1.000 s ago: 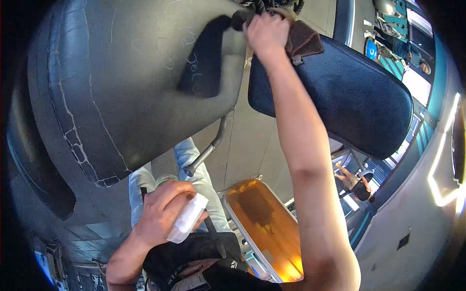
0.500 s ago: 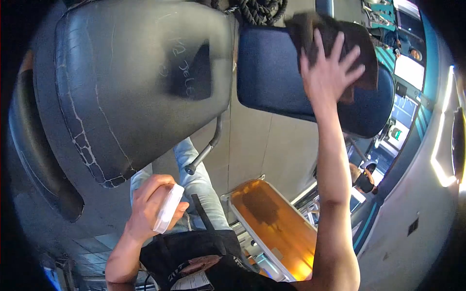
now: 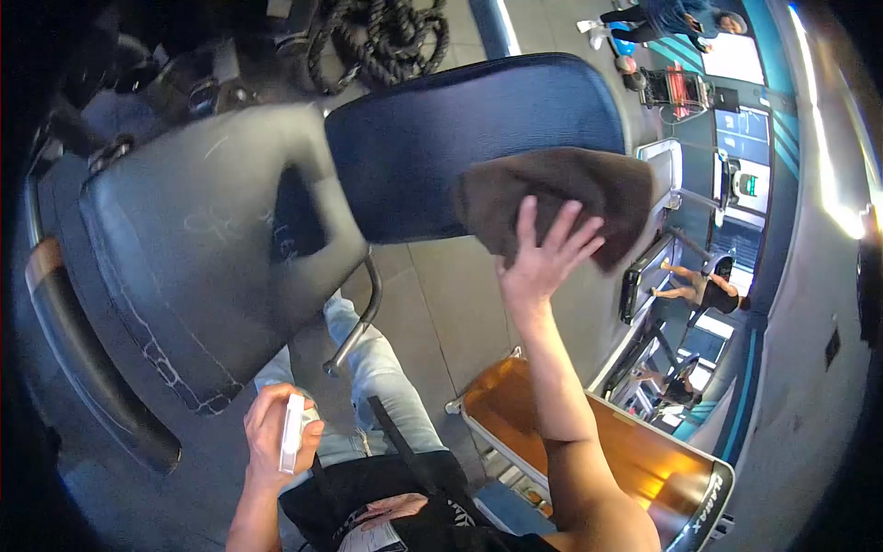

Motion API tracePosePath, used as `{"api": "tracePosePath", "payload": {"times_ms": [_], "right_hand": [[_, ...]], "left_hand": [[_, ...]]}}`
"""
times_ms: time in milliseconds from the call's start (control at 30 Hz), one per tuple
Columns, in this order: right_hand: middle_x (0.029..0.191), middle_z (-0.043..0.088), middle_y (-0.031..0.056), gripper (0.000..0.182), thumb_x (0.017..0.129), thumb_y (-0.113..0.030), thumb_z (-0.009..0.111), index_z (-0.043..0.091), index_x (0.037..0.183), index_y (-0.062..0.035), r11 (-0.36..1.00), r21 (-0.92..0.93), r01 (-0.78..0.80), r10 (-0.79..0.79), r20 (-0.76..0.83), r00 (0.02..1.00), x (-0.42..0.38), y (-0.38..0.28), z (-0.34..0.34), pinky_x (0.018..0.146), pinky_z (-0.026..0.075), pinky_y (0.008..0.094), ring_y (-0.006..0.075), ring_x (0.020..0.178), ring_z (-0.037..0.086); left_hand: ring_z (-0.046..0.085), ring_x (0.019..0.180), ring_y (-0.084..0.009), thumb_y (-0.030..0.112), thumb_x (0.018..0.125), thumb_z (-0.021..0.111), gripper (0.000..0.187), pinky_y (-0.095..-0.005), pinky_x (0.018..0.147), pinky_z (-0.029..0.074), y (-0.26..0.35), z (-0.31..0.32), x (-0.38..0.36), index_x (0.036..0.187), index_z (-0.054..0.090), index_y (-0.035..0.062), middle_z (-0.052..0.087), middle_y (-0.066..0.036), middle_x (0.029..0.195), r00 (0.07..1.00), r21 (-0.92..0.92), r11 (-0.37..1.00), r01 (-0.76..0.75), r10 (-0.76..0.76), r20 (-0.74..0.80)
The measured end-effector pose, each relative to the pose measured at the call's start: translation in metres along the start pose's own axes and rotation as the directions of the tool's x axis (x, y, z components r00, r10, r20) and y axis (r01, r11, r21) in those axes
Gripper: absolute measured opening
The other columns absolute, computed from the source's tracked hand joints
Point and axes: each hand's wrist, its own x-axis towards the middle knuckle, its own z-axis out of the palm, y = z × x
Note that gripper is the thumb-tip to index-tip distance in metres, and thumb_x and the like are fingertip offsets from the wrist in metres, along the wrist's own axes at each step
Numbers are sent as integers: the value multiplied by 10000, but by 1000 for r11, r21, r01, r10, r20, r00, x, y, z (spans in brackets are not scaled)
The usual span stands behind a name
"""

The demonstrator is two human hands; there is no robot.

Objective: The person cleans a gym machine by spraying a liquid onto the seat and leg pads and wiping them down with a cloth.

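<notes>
A dark brown cloth (image 3: 589, 189) lies folded over the near edge of a dark blue padded bench (image 3: 460, 120). My right hand (image 3: 543, 262) rests flat on this cloth with its fingers spread. Close to my body, my left hand (image 3: 267, 432) is closed around a white oblong object (image 3: 292, 434), seen from above. To the left of the blue pad is a worn black pad (image 3: 193, 221) with cracked edges and pale scribbles.
Black thick ropes (image 3: 382, 41) lie beyond the pads. A bent metal bar (image 3: 363, 322) sticks out below the black pad. An orange-topped bench or board (image 3: 510, 396) stands at lower right. Other people (image 3: 717, 294) are on machines along the right side.
My right hand and the cloth have moved toward me and left, from across the blue pad to its near edge. My left hand still holds the white object. The view has shifted.
</notes>
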Motion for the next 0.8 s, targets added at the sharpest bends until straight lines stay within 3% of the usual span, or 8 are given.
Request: {"api": "tracePosePath", "payload": {"times_ms": [67,233,400,433,500,567,667,800], "right_hand": [[1559,299,240,827,653,-273,790,515,1433,-290,971,229,-69,107,-156,982,37,25,-20,1103,346,612,557,1417,231],[1406,512,220,559,738,-285,743,652,1279,-177,804,594,-30,69,-43,997,163,63,-47,989,488,477,414,1173,578],[895,717,215,616,870,-551,583,687,1087,16,212,938,-275,-422,342,839,254,104,-3,864,517,398,334,911,698],[1086,691,244,596,887,-508,580,661,1164,14,187,924,-334,-440,383,812,244,112,-7,933,501,408,345,1059,661],[1331,573,258,562,872,-385,628,600,1298,-18,52,999,-16,-119,22,993,194,103,12,1036,448,450,402,1253,541],[1513,375,271,632,826,-270,672,527,1395,-36,175,975,133,-76,-122,990,139,113,0,1129,336,532,502,1386,352],[1541,277,331,696,760,-239,696,529,1403,-31,33,997,76,149,-80,986,52,84,13,1137,278,595,574,1399,273],[1516,340,319,595,817,-180,628,544,1385,-25,45,992,116,17,-117,993,114,107,12,1116,358,478,495,1338,430]], "left_hand": [[644,721,-291,253,838,748,297,-372,629,516,15,12,12,876,642,-22,603,-138,902,1000,12,1000,-11,11,14],[643,738,-303,293,869,708,313,-382,637,517,53,53,47,880,647,-14,601,-151,894,999,64,998,6,-8,39],[611,762,-275,356,889,671,370,-370,673,495,86,101,80,888,636,-12,593,-158,895,988,106,985,139,-131,-81],[608,765,-269,364,889,669,377,-367,678,491,91,110,85,890,634,-11,593,-155,896,986,112,984,138,-126,-108],[602,771,-256,380,887,667,391,-360,687,484,105,122,90,893,631,-9,592,-149,898,976,113,983,147,-126,-179],[609,766,-268,367,888,667,381,-363,682,494,123,126,100,893,632,-12,602,-157,905,986,198,974,106,-77,-151],[635,750,-279,315,885,683,337,-353,632,505,141,140,115,892,650,-20,620,-160,902,986,218,974,56,-20,-163],[644,779,-314,171,818,727,224,-383,670,523,144,167,139,917,659,-18,627,-174,916,995,214,975,-61,76,-63]]}}
